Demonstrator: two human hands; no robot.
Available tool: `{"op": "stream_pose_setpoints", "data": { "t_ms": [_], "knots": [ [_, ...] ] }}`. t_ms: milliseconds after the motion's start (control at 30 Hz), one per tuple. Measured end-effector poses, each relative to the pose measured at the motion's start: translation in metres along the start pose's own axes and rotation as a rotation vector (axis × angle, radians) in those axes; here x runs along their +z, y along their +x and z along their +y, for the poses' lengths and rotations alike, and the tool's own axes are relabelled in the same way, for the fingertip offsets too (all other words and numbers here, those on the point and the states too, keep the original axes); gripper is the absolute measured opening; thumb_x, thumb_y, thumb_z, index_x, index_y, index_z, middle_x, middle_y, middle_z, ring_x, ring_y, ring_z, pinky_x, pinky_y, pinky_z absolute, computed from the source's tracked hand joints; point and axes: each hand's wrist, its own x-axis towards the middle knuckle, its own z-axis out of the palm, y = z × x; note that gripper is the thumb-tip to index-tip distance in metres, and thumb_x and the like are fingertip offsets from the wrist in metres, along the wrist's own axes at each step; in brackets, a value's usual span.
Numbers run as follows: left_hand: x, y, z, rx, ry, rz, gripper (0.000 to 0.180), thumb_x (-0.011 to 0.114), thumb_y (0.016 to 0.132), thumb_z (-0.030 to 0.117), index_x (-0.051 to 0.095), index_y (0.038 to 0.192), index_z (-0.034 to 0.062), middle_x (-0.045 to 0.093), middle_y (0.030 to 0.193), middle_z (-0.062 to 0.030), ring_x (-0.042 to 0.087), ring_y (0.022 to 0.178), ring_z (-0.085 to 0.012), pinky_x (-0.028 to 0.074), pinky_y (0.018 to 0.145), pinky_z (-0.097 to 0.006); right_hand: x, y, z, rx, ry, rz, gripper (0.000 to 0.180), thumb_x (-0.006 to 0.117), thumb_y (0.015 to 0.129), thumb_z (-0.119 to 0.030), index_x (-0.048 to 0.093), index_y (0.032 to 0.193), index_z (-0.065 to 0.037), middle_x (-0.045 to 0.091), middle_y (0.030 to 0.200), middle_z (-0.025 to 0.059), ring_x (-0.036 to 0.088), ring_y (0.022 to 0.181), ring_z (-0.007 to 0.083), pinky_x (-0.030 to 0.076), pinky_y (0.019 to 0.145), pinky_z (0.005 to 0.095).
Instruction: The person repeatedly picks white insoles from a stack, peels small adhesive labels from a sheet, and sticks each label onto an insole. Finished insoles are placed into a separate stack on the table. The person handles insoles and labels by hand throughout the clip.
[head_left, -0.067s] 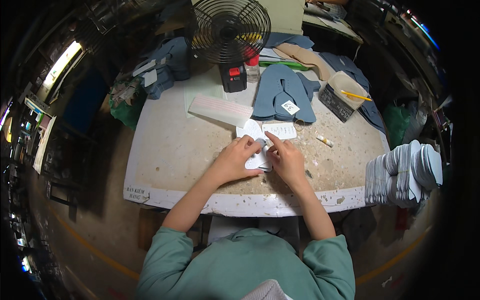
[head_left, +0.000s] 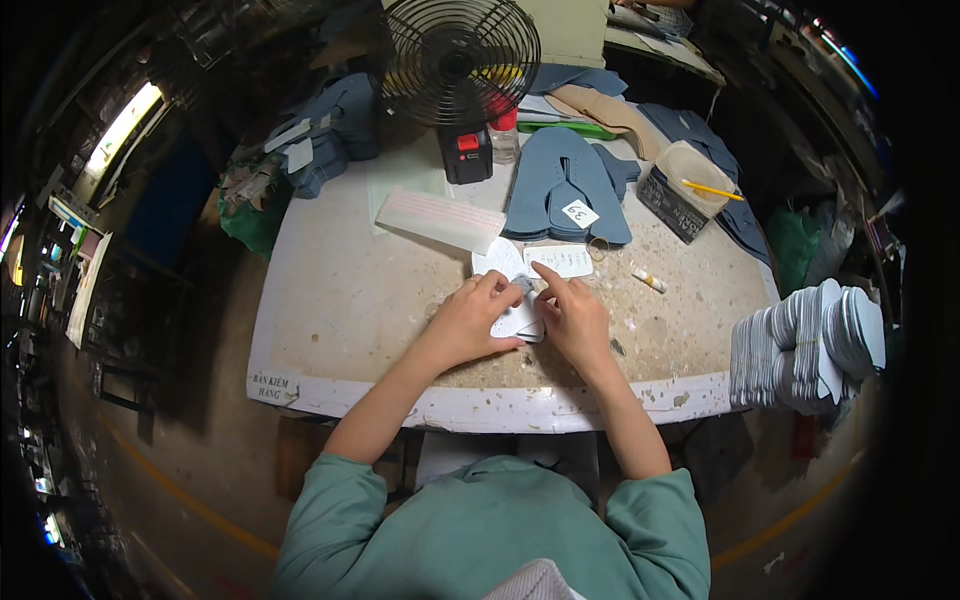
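In the middle of the table, close to its front edge, a small stack of white, sole-shaped pieces [head_left: 513,322] lies between my hands. My left hand [head_left: 472,316] curls over its left side, thumb along the near edge and fingertips on top. A small grey-blue bit shows at those fingertips; its kind is hard to tell. From the right, my right hand [head_left: 573,318] meets the stack with thumb and fingers closed at its edge and the index finger reaching forward. What that hand pinches is hidden. Just beyond it lies a white card with handwriting [head_left: 560,262].
A black fan [head_left: 457,65] stands at the back. Stacked blue-grey cut pieces [head_left: 560,190] with a white label lie beyond my hands. Also on the table are a long pale strip [head_left: 440,220], a box with a yellow pencil [head_left: 685,190], a white stub [head_left: 650,281] and bundled white pieces [head_left: 805,348].
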Motion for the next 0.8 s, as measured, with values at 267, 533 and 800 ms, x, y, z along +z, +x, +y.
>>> {"op": "stream_pose_setpoints", "data": {
  "t_ms": [267,533,800],
  "knots": [
    [-0.013,0.006,-0.015,-0.250,-0.328,0.063,0.020,0.057,0.084,0.007,0.057,0.104,0.0067,0.066,0.094,-0.0164,0.065,0.087,-0.0351,0.050,0.078,-0.040,0.006,-0.002,-0.017,0.206,0.571,-0.181,0.036,0.066,0.079,0.000,0.065,0.114,-0.010,0.071,0.081,0.0049,0.065,0.066,0.0138,0.052,0.065,0.0269],
    [-0.010,0.005,-0.020,-0.160,-0.276,0.014,0.019,0.065,0.082,0.012,0.057,0.098,0.0068,0.063,0.094,-0.0127,0.063,0.087,-0.0330,0.050,0.078,-0.039,0.018,-0.005,-0.016,-0.049,0.241,-0.007,0.031,0.068,0.078,-0.004,0.066,0.108,-0.010,0.070,0.088,0.0052,0.064,0.084,0.0227,0.052,0.067,0.0348],
    [-0.010,0.002,-0.014,-0.064,-0.141,-0.043,0.044,0.073,0.075,0.021,0.054,0.115,0.0155,0.059,0.097,-0.0111,0.062,0.091,-0.0347,0.051,0.080,-0.043,-0.004,0.003,0.016,0.227,0.533,-0.009,0.045,0.065,0.074,0.009,0.062,0.117,-0.007,0.062,0.100,0.0109,0.066,0.075,0.0161,0.053,0.069,0.0271]
  ]
}}
